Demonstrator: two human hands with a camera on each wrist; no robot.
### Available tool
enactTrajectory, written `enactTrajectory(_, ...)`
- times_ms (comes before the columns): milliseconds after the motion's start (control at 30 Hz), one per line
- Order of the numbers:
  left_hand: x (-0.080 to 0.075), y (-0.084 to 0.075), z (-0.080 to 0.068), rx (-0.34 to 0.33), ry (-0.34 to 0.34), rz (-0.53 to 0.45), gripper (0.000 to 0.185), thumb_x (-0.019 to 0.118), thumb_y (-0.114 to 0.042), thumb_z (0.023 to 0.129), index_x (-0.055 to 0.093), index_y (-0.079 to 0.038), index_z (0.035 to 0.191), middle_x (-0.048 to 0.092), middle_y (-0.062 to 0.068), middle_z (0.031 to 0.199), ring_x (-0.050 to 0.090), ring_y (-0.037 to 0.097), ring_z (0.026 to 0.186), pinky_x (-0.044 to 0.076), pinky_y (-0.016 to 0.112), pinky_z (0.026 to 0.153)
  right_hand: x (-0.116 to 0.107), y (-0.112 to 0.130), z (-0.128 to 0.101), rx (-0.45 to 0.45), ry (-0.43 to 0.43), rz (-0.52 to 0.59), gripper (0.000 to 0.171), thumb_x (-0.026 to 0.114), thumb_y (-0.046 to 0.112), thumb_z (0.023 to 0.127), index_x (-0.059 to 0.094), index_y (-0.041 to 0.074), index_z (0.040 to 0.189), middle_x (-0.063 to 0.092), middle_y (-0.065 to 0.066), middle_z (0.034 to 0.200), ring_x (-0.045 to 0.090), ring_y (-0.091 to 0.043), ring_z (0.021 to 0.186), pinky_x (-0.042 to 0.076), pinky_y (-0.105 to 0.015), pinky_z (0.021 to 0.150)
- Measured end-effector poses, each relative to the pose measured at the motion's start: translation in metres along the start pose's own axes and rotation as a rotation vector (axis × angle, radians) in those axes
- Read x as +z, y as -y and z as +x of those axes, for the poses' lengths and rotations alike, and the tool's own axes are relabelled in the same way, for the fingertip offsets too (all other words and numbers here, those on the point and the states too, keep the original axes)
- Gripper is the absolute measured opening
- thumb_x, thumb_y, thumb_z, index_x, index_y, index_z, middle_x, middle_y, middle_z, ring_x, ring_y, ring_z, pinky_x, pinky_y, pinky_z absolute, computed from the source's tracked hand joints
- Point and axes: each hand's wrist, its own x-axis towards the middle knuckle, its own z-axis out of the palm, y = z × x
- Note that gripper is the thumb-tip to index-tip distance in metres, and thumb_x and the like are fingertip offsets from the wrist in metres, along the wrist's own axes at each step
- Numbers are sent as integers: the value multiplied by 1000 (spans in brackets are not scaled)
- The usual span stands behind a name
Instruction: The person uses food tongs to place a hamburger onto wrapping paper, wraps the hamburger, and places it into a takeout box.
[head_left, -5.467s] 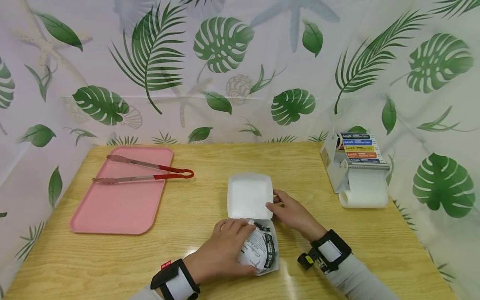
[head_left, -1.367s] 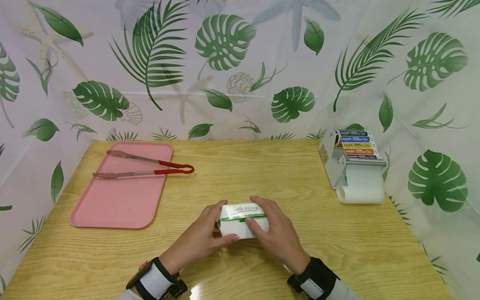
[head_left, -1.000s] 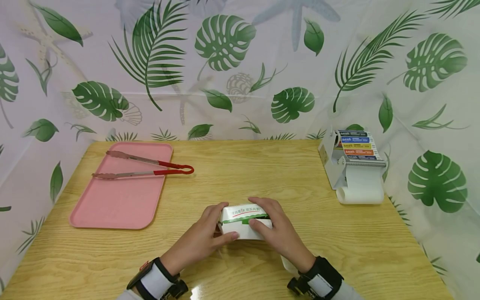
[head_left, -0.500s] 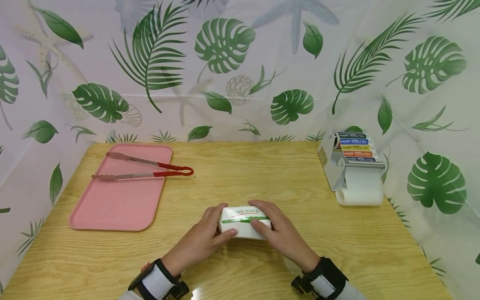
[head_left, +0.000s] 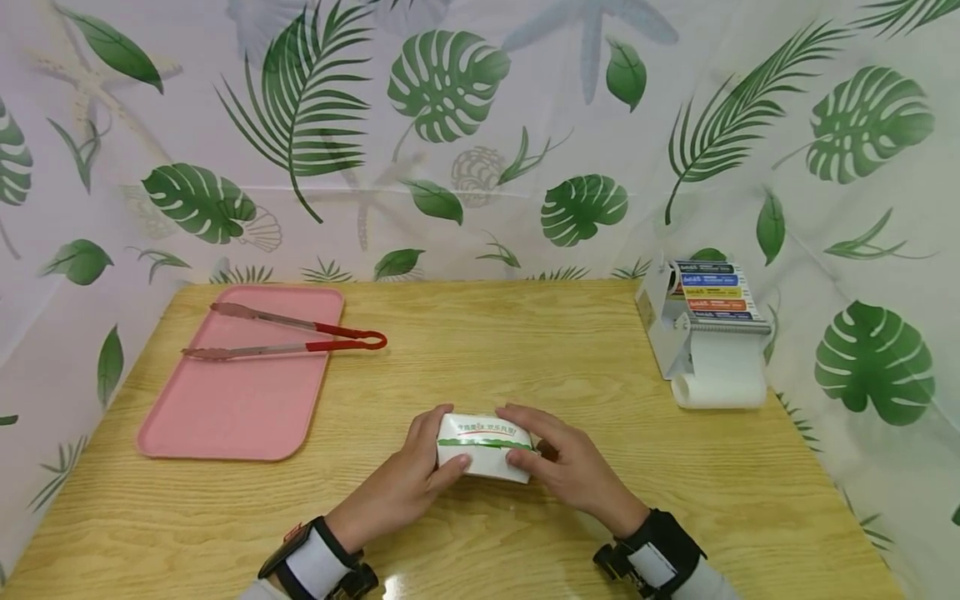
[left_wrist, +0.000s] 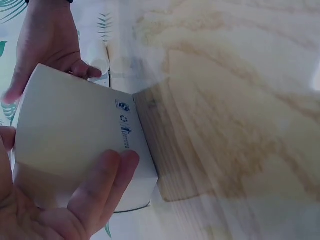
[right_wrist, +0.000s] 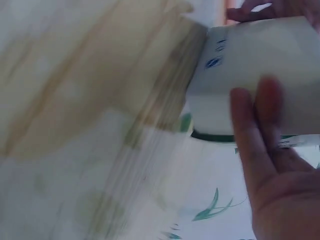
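Observation:
A small white paper burger box [head_left: 487, 460] with a green wavy band and lettering on its lid stands at the centre front of the table, lid down. My left hand [head_left: 401, 473] holds its left side, thumb on the front face. On the right side, my right hand [head_left: 581, 468] grips the box, its thumb against the front and its index finger along the top edge. Small printed marks show on a plain panel of the box [left_wrist: 65, 125] in the left wrist view. Whatever lies inside is hidden.
Red-handled tongs [head_left: 337, 338] lie spread across a pink tray [head_left: 232, 417] at the left, handle end past the tray's edge. A label dispenser [head_left: 708, 333] with a hanging white roll stands at the back right. A leaf-print cloth [head_left: 465, 217] hangs behind the wooden table [head_left: 480, 350].
Earlier the box stood with its lid up and a paper-wrapped item inside; the lid is now down. Over the last second the lid's front gap has narrowed and the right hand has shifted slightly rightward.

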Motion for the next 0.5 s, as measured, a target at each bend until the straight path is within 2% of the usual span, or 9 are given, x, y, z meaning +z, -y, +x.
enactTrajectory(100,-2,1,0,0,22,-27,74,47,-43,108,10,-6,160,21,21,159,52,27,121,45,47,102,-4,-4,-2,12,63,103,53,61,23,103,46,22,154,42,-13,156,62,-26,112,56,-30,79)
enactTrajectory(233,-4,2,1,-6,41,-47,75,48,-41,108,9,-6,161,20,21,159,49,28,125,43,46,103,-8,-5,-4,84,147,270,55,55,19,106,37,24,158,33,-13,159,57,-38,120,55,-35,86)
enactTrajectory(300,-4,2,1,-9,47,-60,75,49,-39,108,8,-7,161,18,21,160,50,27,124,44,45,102,-9,-4,-3,112,158,325,54,55,19,106,37,23,157,32,-14,159,56,-40,121,54,-36,88)
enactTrajectory(500,-5,2,1,-10,52,-95,73,49,-35,108,8,-7,161,16,22,159,49,28,123,44,44,102,-5,4,-2,207,155,433,54,54,25,106,36,21,157,28,-14,159,54,-33,117,50,-39,91)
